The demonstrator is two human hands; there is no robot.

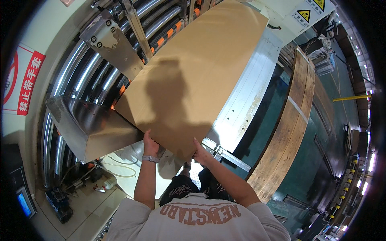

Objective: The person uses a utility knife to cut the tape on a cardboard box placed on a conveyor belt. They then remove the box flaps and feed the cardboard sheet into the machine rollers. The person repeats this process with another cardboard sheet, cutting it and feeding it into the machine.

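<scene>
A large brown cardboard sheet (201, 60) stretches away from me, its far end resting over the machine and its near end between my hands. My left hand (150, 144), with a grey band at the wrist, grips the near left corner, thumb up along the edge. The near right edge is held by my right hand (201, 152), its thumb on top. The fingers of both hands are partly hidden beneath the sheet. A dark shadow lies across the cardboard.
Shiny metal rollers (89, 66) and a bent metal guide plate (80, 128) stand left of the sheet. A pale metal table (249, 96) runs along its right. Farther right lies a long wooden plank bench (287, 140). A small screen (24, 203) is at the lower left.
</scene>
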